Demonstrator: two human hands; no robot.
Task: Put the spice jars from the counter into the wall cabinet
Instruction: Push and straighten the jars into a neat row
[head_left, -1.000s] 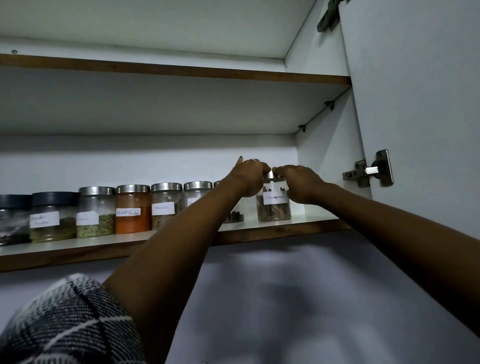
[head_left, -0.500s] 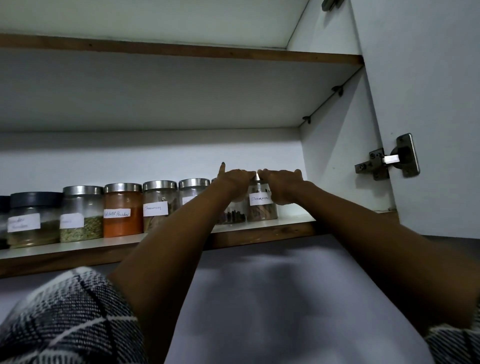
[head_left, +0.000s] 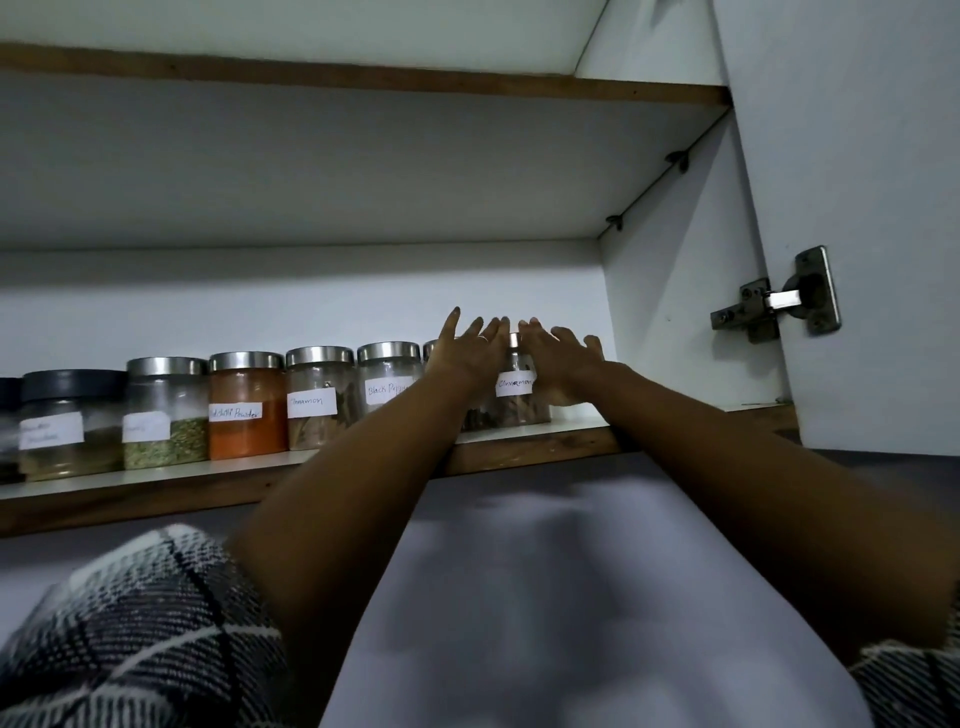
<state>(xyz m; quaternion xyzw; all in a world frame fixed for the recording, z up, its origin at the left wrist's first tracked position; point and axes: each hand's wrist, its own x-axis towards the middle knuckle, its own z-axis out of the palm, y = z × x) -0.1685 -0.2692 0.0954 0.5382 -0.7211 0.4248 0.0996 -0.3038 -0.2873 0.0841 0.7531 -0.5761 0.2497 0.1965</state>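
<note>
Between both hands, cinnamon jar (head_left: 515, 397), left hand (head_left: 470, 351) and right hand (head_left: 558, 356) fingers spread, ungripped

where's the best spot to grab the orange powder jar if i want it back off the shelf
Grip the orange powder jar around its steel lid or just under it, coming straight from the front. It stands upright at the shelf edge, but the neighbouring cinnamon jar and green herb jar sit tight against its sides, leaving little finger room lower down. So pinch front and back, likely pulling it forward first.
</note>
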